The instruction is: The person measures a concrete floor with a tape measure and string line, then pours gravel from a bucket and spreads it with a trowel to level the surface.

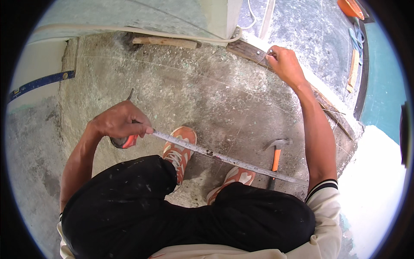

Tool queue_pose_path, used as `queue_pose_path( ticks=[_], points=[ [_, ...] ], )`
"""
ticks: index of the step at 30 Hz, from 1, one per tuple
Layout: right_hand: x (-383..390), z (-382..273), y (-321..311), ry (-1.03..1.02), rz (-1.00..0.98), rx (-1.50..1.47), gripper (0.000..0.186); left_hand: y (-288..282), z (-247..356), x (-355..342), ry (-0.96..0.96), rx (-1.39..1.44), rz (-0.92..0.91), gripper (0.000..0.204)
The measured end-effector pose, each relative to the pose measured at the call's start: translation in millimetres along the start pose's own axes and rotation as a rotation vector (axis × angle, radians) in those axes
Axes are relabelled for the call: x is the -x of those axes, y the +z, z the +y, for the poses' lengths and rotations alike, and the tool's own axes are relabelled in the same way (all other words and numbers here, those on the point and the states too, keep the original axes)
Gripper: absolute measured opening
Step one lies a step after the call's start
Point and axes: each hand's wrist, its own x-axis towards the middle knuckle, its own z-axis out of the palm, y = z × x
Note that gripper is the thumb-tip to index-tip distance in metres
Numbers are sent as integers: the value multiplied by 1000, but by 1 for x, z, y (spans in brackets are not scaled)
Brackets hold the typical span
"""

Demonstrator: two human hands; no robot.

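My left hand (125, 123) grips a red and black tape measure (120, 141), with its fingers on the pulled-out blade (233, 162), which stretches rightward across my shoes toward my right forearm. My right hand (282, 62) is closed at a worn wooden plank (243, 52) along the step edge; what is pinched in its fingers, by a nail head and thin string, is too small to make out. A hammer (275, 160) with an orange and black handle lies on the rough concrete to the right of my right shoe (239, 178), partly under the blade.
A blue level (47, 80) rests at the left wall. Beyond are a short board (164, 42), a hose (82, 26) and a concrete post (222, 19). At the upper right are an orange hard hat (348, 7), gloves (357, 36) and a wood piece (352, 70).
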Motion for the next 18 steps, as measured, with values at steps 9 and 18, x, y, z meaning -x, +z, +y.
queue_pose_path(
  ticks=[9, 18],
  points=[
    [4, -11, -21, 71, -119, -6, 41, 1, 0, 2, 12, 21, 10, 18],
    [-2, -10, -8, 46, -107, 139, 37, 3, 3, -2, 9, -3, -18, 21]
  ],
)
